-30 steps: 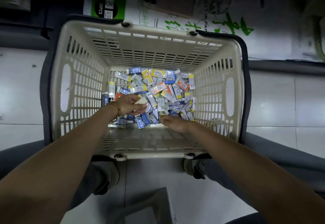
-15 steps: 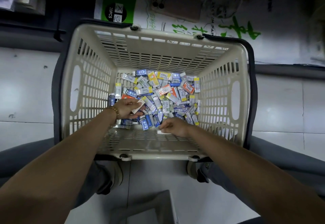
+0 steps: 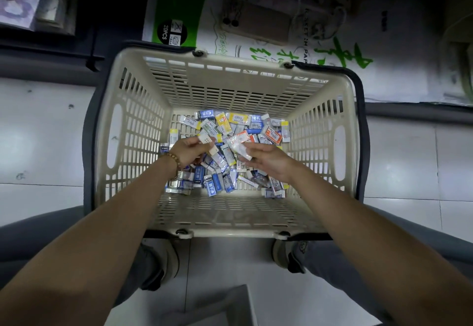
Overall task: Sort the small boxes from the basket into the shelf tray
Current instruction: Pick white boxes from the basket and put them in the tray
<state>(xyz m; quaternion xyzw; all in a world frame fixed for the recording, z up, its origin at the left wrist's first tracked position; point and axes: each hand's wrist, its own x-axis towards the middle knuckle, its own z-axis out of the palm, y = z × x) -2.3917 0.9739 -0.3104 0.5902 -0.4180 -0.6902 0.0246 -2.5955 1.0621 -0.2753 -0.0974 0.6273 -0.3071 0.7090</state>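
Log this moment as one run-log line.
phase: picking | left hand: pinches white box | right hand: holds wrapped box | pile of small boxes: in basket

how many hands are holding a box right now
2. The left hand pinches a white box over the left of the pile; the right hand grips a pale wrapped box near the pile's middle. Further boxes may be hidden under either palm.

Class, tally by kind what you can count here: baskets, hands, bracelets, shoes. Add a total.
Basket: 1
Hands: 2, left hand and right hand
Bracelet: 1
Shoes: 2
Total: 6
Boxes: heaped, too many to count
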